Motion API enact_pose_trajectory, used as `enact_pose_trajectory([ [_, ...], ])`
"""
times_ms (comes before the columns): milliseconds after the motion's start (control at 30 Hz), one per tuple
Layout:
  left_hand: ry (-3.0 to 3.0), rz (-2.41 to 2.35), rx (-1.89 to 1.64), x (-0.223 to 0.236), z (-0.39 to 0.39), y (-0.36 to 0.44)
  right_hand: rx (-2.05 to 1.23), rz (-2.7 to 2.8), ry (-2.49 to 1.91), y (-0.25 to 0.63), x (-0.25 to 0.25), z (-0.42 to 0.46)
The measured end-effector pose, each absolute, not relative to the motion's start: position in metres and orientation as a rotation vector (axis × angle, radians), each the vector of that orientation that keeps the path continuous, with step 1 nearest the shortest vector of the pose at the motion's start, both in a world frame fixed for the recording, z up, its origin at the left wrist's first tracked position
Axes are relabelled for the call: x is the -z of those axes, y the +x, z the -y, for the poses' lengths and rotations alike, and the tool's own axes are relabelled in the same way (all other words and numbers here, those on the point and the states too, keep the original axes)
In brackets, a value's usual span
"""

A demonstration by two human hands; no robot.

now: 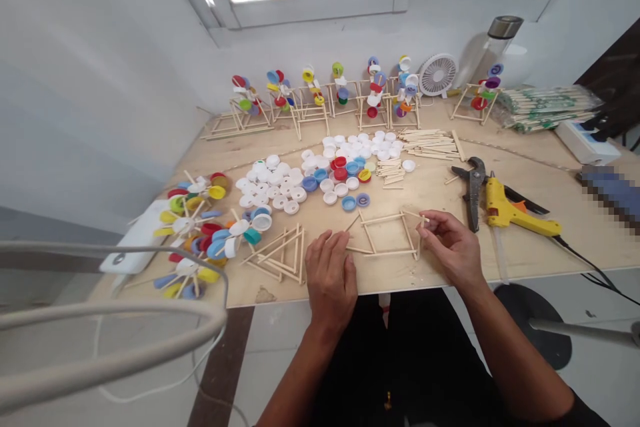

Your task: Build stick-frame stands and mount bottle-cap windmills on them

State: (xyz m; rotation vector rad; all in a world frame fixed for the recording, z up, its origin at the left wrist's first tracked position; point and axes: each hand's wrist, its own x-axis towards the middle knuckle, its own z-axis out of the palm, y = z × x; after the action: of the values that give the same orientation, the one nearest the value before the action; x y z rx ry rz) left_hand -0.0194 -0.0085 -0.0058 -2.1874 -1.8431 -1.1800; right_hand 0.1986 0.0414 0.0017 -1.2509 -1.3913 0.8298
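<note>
My right hand (451,245) pinches a thin wooden stick (423,227) at the right corner of a flat, roughly square frame of craft sticks (386,233) lying on the plywood table (430,273). My left hand (330,275) rests on the table with its fingers curled down, just left of that frame. Its fingertips are close to the frame's left stick ends, and any contact is hidden. A triangular stick frame (278,257) lies to the left of my left hand.
Loose white and coloured bottle caps (293,180) fill the table's middle. Cap-and-stick pinwheels (193,230) crowd the left, and finished models (315,97) line the back. Pliers (473,190), a yellow glue gun (513,213) and bundled sticks (545,108) lie right.
</note>
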Motion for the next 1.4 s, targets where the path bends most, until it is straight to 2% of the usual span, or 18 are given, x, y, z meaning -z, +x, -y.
enact_pose_trajectory([
  [633, -2.163, 1.829, 1.223, 0.006, 0.009, -0.016, -0.834, 1.414, -1.259, 0.199, -0.003, -0.04],
  [1400, -2.431, 1.738, 1.145, -0.004, 0.012, -0.017, -0.883, 1.403, -1.223, 0.2, 0.003, -0.042],
])
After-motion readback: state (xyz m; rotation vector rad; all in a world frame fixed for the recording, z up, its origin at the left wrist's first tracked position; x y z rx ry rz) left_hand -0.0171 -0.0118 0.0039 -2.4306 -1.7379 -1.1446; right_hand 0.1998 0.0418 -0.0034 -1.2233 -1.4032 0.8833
